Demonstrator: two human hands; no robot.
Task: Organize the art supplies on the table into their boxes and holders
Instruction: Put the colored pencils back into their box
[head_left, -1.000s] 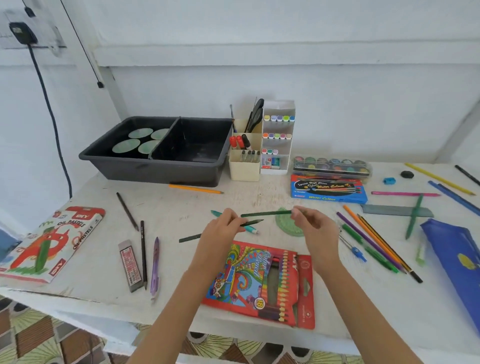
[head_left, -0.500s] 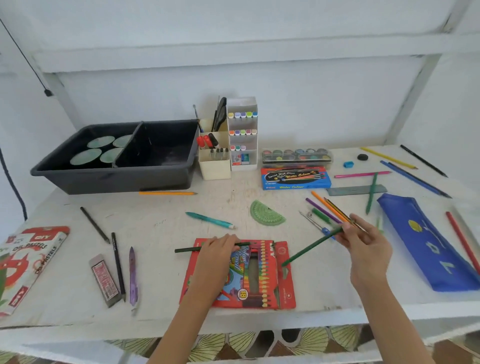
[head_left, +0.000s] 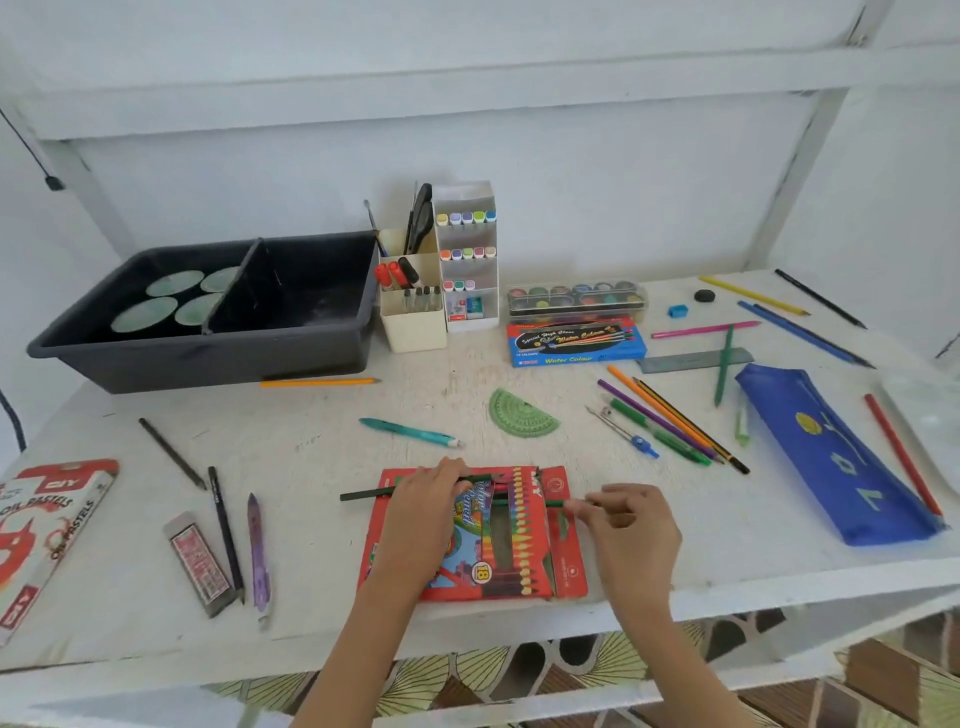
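The left hand (head_left: 423, 512) lies on the upper left part of the red colour pencil box (head_left: 483, 569), which is flat on the white surface (head_left: 322, 452) near its front edge. Its fingers curl over a dark pencil (head_left: 363, 493) that sticks out to the left past the box edge and runs along the box's top side. The right hand (head_left: 631, 532) sits just right of the box, thumb and forefinger pinched on the end of a green pencil (head_left: 551, 503) - the pencil lies level, its far end reaching left across the box's open flap towards the row of pencils inside.

Behind the box are a teal pen (head_left: 410, 432) and a green protractor (head_left: 519, 415), apart from each other. To the right, a bunch of loose pencils (head_left: 670, 421) lies slantwise next to a small compass (head_left: 623, 431), and further right is a blue pouch (head_left: 831, 452).

At the back, a black tray (head_left: 208, 338) stands beside a cream holder (head_left: 415, 325) and a white marker rack (head_left: 467, 260); a paint set (head_left: 576, 299) sits behind a blue water colour box (head_left: 576, 343). On the left - well apart from the hands - lie an oil pastels box (head_left: 41, 530), a lead case (head_left: 200, 564) and a purple pen (head_left: 258, 551).
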